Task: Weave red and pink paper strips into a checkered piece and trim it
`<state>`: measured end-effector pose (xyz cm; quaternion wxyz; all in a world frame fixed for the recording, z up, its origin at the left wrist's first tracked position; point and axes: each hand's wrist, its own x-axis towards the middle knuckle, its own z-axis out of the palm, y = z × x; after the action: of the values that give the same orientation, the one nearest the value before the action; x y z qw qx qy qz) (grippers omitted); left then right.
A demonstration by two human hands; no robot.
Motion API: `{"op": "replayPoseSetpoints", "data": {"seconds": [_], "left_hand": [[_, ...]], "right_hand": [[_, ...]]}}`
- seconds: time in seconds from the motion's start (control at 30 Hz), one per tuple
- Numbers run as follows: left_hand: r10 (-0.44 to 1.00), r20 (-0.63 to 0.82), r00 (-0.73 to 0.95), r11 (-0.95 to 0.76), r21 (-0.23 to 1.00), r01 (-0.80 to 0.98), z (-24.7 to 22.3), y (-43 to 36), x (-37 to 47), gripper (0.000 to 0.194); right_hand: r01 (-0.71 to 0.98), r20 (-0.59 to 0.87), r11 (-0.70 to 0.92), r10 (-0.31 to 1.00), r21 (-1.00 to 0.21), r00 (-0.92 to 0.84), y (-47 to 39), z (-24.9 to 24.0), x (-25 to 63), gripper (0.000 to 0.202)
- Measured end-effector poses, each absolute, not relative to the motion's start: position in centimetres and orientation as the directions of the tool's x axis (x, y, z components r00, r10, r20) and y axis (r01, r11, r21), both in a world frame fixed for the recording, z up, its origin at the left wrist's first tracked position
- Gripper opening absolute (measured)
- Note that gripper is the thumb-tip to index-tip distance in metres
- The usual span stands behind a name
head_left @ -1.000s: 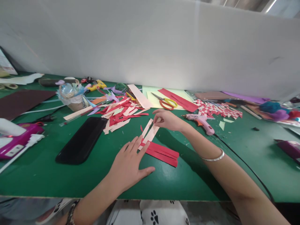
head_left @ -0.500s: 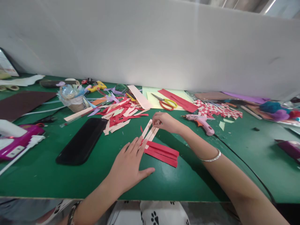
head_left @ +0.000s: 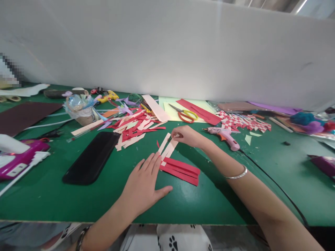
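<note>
Pale pink paper strips (head_left: pixel 169 149) and red paper strips (head_left: pixel 181 169) cross each other on the table in front of me, woven at one corner. My left hand (head_left: pixel 143 177) lies flat with its fingers spread, the fingertips resting on that corner and hiding part of it. At the far end of the pale strips, my right hand (head_left: pixel 184 135) has its thumb and fingers pinched on one pale pink strip. The red strips fan out to the right, lying on the table. A small red scrap (head_left: pixel 157 143) is just left of the pale strips.
A heap of cut strips (head_left: pixel 136 125) lies beyond my hands, with scissors (head_left: pixel 184 114) on yellow paper behind. A pink glue gun (head_left: pixel 223 136) and its cord lie right, near woven checkered pieces (head_left: pixel 243 121). A black phone (head_left: pixel 91 158) lies left, beside a purple device (head_left: pixel 22 157).
My right hand has shifted very slightly to the right, still pinching the pale strip. The left fingers have drawn a little closer together, uncovering more of the woven corner.
</note>
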<state>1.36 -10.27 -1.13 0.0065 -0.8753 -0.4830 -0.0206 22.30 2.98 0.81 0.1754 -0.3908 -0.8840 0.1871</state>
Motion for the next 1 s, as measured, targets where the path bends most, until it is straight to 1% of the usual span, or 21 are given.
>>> {"op": "replayPoseSetpoints", "data": {"seconds": [0.23, 0.47, 0.67, 1.0], "left_hand": [[0.844, 0.052, 0.534, -0.535, 0.011, 0.845, -1.1, -10.4, 1.4, 0.081], [0.835, 0.079, 0.544, -0.546, -0.008, 0.838, -1.4, -10.4, 1.3, 0.078], [0.838, 0.063, 0.542, -0.544, 0.014, 0.839, -1.4, -10.4, 1.3, 0.081], [0.841, 0.066, 0.537, -0.540, 0.068, 0.839, -1.3, -10.4, 1.3, 0.078]], "right_hand": [[0.629, 0.182, 0.640, 0.751, -0.441, -0.635, 3.3, 0.1, 22.6, 0.012], [0.608, 0.221, 0.659, 0.738, -0.444, -0.638, 3.5, -0.3, 22.7, 0.011], [0.597, 0.237, 0.664, 0.733, -0.450, -0.637, 3.6, -0.7, 22.6, 0.011], [0.593, 0.232, 0.658, 0.736, -0.463, -0.636, 3.6, -1.0, 22.6, 0.012]]}}
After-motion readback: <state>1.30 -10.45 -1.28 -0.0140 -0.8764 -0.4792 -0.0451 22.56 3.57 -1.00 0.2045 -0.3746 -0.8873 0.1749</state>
